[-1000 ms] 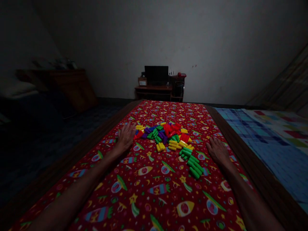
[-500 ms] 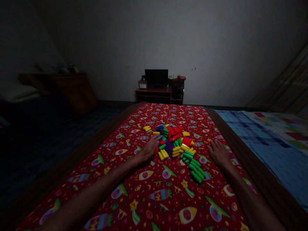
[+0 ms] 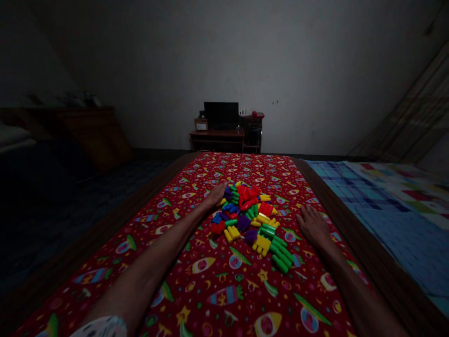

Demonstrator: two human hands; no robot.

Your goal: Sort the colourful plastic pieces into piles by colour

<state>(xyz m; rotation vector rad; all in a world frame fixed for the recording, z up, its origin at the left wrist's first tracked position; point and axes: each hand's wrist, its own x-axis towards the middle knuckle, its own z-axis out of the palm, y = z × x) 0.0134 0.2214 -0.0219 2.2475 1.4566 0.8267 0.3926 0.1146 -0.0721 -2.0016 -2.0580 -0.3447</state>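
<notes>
A heap of plastic building blocks in red, yellow, green, blue and purple lies on the red printed cloth. My left hand is at the heap's far left edge, fingers stretched toward the purple and green pieces; its fingertips are small and dark. A yellow block shows just beside it. On the heap's right, apart from it, my right hand rests flat on the cloth with fingers spread. Several green blocks form a row at the near right, next to a yellow block.
Brown edging borders the cloth. To the right lies blue checked bedding. A desk with a black monitor stands against the far wall. At the left is a wooden cabinet in shadow.
My left hand has moved away from me along the heap's left side. Red and blue pieces it covered now show, and a yellow and a purple block lie nearer me. My right hand stays put.
</notes>
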